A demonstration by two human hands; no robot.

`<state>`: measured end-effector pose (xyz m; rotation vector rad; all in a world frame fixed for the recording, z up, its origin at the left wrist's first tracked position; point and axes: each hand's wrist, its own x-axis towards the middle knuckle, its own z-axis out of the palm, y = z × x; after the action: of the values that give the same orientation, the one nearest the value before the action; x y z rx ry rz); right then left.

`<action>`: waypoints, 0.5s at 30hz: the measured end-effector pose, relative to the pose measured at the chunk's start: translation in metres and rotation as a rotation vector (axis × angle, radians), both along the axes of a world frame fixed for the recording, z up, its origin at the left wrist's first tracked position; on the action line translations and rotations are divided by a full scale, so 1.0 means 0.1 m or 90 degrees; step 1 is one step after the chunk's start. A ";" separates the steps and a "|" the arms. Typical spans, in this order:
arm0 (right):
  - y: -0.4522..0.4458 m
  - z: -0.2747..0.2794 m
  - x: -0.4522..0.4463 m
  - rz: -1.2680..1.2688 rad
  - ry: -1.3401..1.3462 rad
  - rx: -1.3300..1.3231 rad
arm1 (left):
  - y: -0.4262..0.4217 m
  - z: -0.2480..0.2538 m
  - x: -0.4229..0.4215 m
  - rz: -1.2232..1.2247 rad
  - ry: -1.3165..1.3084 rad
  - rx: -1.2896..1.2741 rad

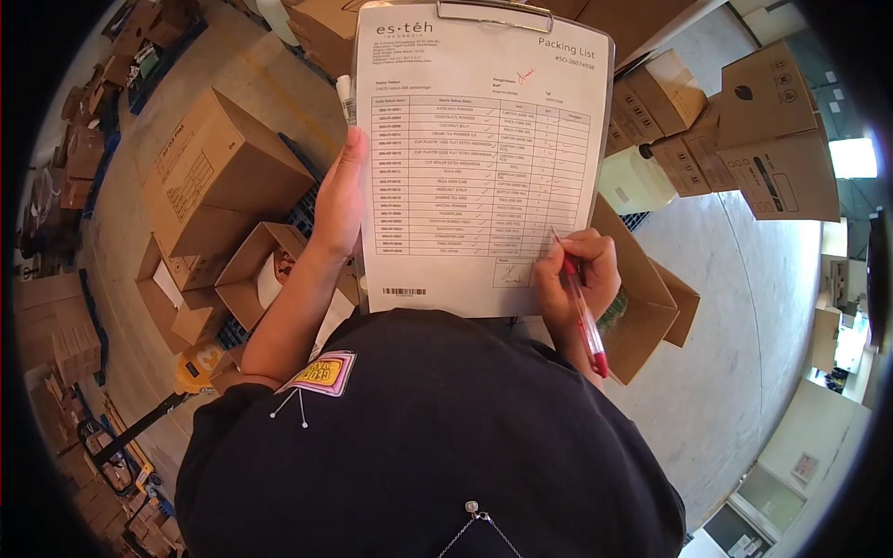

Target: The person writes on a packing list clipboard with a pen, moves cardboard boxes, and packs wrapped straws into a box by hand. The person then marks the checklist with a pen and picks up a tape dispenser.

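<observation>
My left hand grips the left edge of a clipboard, its thumb along the side. A printed packing list lies on the board under a metal clip. A white marker with a dark band sticks up above my left thumb; whether the hand or the board holds it, I cannot tell. In my right hand is a red pen, pinched near the lower right of the sheet, its tip by the last table rows. Tick marks run down the table, and a signature sits in a box below.
Open cardboard boxes stand left of the clipboard, beside a taller carton. Another open box is on the right, below stacked cartons and a pale jerrycan. A yellow pallet jack stands at lower left.
</observation>
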<state>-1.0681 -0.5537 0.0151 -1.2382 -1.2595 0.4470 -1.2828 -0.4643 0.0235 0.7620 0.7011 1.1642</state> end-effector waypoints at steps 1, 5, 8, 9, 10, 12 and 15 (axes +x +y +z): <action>0.00 -0.02 -0.01 0.009 0.002 -0.010 | 0.00 0.00 -0.01 -0.004 0.004 0.004; 0.01 -0.03 -0.02 0.031 0.038 -0.058 | 0.02 0.01 -0.01 0.008 0.002 -0.017; 0.02 -0.01 -0.01 0.050 0.080 -0.056 | 0.06 0.02 -0.02 0.008 0.002 -0.003; 0.03 -0.01 0.01 0.049 0.080 -0.057 | 0.07 0.03 -0.02 0.011 0.001 -0.006; 0.06 0.00 0.00 0.087 0.060 -0.058 | 0.08 0.03 -0.04 0.015 -0.001 -0.011; 0.08 0.02 0.00 0.127 0.041 -0.059 | 0.10 0.00 -0.06 0.020 -0.006 -0.021; 0.10 0.05 0.01 0.136 -0.007 -0.079 | 0.11 -0.02 -0.05 0.021 -0.010 -0.028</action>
<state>-1.0672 -0.5440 0.0196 -1.2152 -1.3974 0.6811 -1.2882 -0.4531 0.0210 0.7065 0.7258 1.1792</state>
